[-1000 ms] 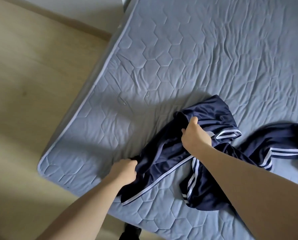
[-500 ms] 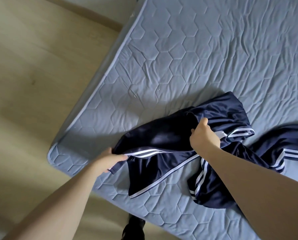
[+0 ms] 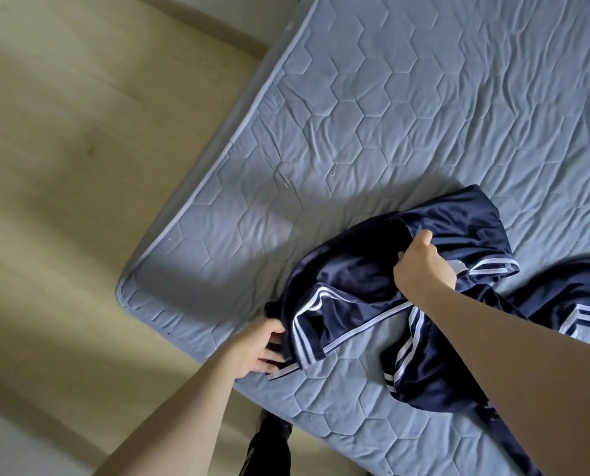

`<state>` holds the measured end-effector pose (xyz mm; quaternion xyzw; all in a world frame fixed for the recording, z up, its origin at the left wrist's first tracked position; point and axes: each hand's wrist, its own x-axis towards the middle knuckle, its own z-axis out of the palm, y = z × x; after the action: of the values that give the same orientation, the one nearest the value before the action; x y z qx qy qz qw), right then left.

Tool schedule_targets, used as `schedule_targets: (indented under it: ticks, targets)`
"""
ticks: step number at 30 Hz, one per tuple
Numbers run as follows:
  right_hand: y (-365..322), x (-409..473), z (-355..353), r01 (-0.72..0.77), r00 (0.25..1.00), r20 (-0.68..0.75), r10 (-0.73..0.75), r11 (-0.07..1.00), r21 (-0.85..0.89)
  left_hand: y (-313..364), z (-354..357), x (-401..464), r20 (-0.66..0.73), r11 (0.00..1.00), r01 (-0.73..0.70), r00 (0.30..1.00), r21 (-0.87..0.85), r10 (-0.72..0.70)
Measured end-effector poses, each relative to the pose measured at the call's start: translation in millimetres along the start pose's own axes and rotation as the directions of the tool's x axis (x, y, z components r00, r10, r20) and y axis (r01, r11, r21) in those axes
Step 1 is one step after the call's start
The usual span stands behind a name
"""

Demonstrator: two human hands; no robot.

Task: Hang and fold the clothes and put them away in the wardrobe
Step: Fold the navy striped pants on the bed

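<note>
Navy track jacket [image 3: 365,283] with white stripes lying crumpled and unfolded at the near corner of the bed [image 3: 424,108]; no fold made, no hanger or wardrobe in view, so task judged at an early stage. Left hand [image 3: 257,343] low at the near-left hem, fingers curled onto the fabric edge. Right hand [image 3: 422,264] raised over the middle, arm extended, fingers clenched on a bunch of cloth.

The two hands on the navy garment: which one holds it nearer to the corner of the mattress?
The left hand, gripping the striped edge of the navy garment near the mattress corner; the right hand grips farther in.
</note>
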<state>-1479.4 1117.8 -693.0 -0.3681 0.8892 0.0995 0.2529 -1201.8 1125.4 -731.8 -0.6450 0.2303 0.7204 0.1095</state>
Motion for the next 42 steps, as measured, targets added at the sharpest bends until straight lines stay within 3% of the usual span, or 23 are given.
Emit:
schedule_targets:
  ticks: [2,3,6,8,10,13,15,17,19,20,21,23,26,27,28,29,30,31,32,34,38,41,42]
  targets:
    - [0,0,1,0.011,1.000,-0.004,-0.011,1.000,-0.022,-3,-5,21,-0.323,0.972,-0.099,0.932,0.215,0.166]
    - [0,0,3,0.015,1.000,-0.006,-0.015,0.999,-0.029,-1,-6,28,-0.377,0.939,-0.124,0.893,0.322,0.247]
    - [-1,0,8,0.016,1.000,-0.006,-0.017,0.999,-0.045,4,1,49,-0.290,0.717,-0.071,0.883,0.693,0.368]
    - [-2,-1,12,0.021,1.000,0.001,-0.021,0.998,-0.055,6,7,53,-0.193,0.573,-0.038,0.921,0.819,0.338]
    - [-3,-2,14,0.027,1.000,0.007,-0.027,0.997,-0.066,8,7,54,-0.118,0.630,-0.132,0.934,0.765,0.338]
    - [-1,-4,13,0.018,1.000,0.008,-0.018,0.996,-0.089,18,-16,41,-0.184,0.878,-0.289,0.907,0.381,0.378]
    - [0,-5,10,0.008,1.000,0.010,-0.008,0.996,-0.092,29,-42,30,-0.409,0.894,-0.358,0.798,0.269,0.442]
    - [-2,-6,9,0.010,1.000,0.012,-0.009,0.996,-0.083,34,-72,21,-0.634,0.896,-0.312,0.633,0.315,0.444]
    - [-7,-6,8,0.011,1.000,0.013,-0.010,0.998,-0.069,33,-91,14,-0.747,0.900,-0.193,0.503,0.392,0.434]
    - [-9,-5,8,0.010,1.000,0.015,-0.009,0.998,-0.070,29,-92,15,-0.750,0.887,-0.144,0.485,0.439,0.450]
    - [-11,-5,8,0.007,1.000,0.018,-0.005,0.997,-0.073,28,-85,15,-0.714,0.870,-0.146,0.515,0.471,0.473]
    - [-15,-5,8,-0.002,1.000,0.020,0.004,0.997,-0.078,27,-57,22,-0.571,0.850,-0.250,0.649,0.463,0.502]
    - [-17,-7,13,-0.011,1.000,0.022,0.012,0.997,-0.072,28,-11,35,-0.416,0.912,-0.314,0.816,0.265,0.402]
    - [-18,-8,15,-0.010,1.000,0.021,0.012,0.998,-0.066,27,-2,39,-0.447,0.927,-0.279,0.816,0.250,0.366]
    - [-16,-8,16,-0.013,1.000,0.015,0.014,0.998,-0.059,26,5,43,-0.514,0.907,-0.249,0.758,0.340,0.401]
    - [-15,-7,16,-0.017,1.000,0.009,0.018,0.999,-0.052,26,9,42,-0.565,0.819,-0.214,0.631,0.532,0.532]
    - [-14,-7,16,-0.020,1.000,0.006,0.020,0.999,-0.046,27,8,46,-0.526,0.662,-0.167,0.480,0.730,0.702]
    - [-13,-6,16,-0.021,1.000,0.006,0.021,0.999,-0.039,29,6,50,-0.403,0.470,-0.114,0.367,0.875,0.839]
    - [-13,-5,14,-0.021,1.000,0.006,0.022,0.999,-0.033,34,2,54,-0.256,0.298,-0.084,0.330,0.951,0.909]
    - [-14,-5,11,-0.021,1.000,0.011,0.022,0.999,-0.023,46,-2,64,-0.018,0.049,-0.074,0.377,0.996,0.926]
    - [-17,-4,4,-0.023,1.000,0.016,0.024,1.000,-0.013,72,11,67,0.265,-0.270,-0.076,0.562,0.960,0.783]
    - [-17,-3,2,-0.024,1.000,0.018,0.025,0.999,-0.022,74,20,60,0.429,-0.450,-0.099,0.531,0.888,0.730]
    - [-17,-4,3,-0.021,0.999,0.023,0.022,0.999,-0.033,69,21,52,0.456,-0.494,-0.089,0.551,0.865,0.699]
